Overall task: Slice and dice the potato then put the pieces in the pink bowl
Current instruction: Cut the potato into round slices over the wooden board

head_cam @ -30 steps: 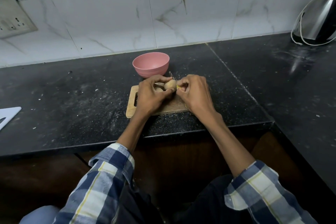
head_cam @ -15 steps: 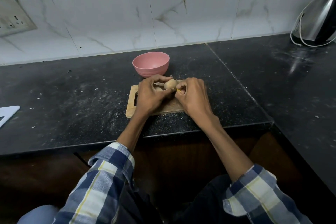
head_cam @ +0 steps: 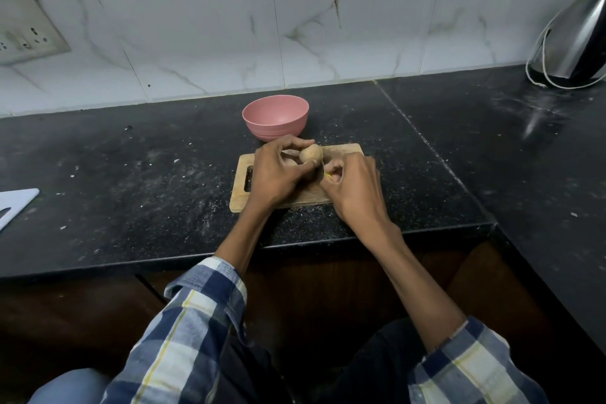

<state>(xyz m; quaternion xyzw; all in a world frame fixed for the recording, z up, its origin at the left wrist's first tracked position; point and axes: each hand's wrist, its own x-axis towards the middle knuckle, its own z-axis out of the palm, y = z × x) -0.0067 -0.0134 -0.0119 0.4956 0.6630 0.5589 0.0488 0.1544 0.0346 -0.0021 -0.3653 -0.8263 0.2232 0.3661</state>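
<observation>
A small brown potato (head_cam: 311, 153) is pinched between the fingers of my left hand (head_cam: 278, 172) over a small wooden cutting board (head_cam: 241, 198). Under that hand a second pale potato piece (head_cam: 289, 161) shows partly. My right hand (head_cam: 352, 185) is closed just right of the potato around a yellow-handled tool (head_cam: 329, 175), probably a knife; its blade is hidden. The pink bowl (head_cam: 276, 120) stands just behind the board and looks empty.
The black stone counter (head_cam: 131, 180) is speckled with crumbs, and its front edge runs just below the board. A steel kettle with a white cord (head_cam: 577, 43) stands at the far right. A white board corner (head_cam: 16, 203) pokes in at the left. A wall socket (head_cam: 23, 29) is at the upper left.
My right hand has drawn back toward me and slightly right, away from the potato. My left hand keeps the potato in about the same place.
</observation>
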